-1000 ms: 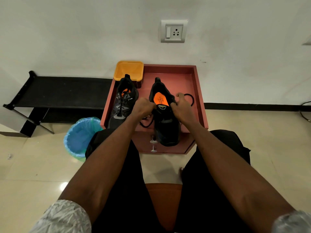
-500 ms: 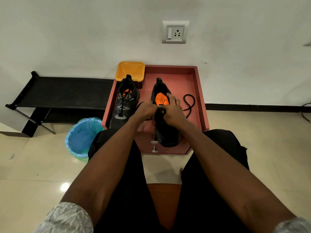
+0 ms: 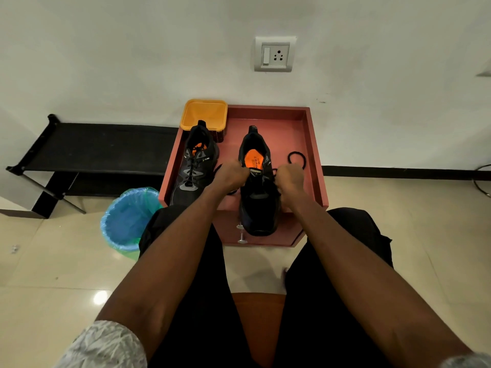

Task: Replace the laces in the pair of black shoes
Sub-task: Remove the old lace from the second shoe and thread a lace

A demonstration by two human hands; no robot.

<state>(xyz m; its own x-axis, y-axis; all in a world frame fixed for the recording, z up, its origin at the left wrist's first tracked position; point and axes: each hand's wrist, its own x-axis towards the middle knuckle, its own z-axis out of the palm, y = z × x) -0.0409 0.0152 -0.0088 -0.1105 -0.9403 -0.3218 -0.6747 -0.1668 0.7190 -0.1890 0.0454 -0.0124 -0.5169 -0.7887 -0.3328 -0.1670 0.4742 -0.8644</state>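
Two black shoes with orange insoles stand on a red drawer-like stand. The left shoe is laced. The right shoe sits between my hands, its toe over the stand's front edge. My left hand is fisted at the shoe's left side, gripping a black lace end. My right hand is fisted at the right side, gripping the other end; a loop of lace lies behind it on the stand.
A yellow tub stands at the stand's back left corner. A blue bin with a green liner sits on the tiled floor to the left. A black low rack runs along the wall. My knees flank the stand.
My hands were together over the shoe's tongue half a second ago; they have now drawn apart to either side, pulling the lace ends outward.
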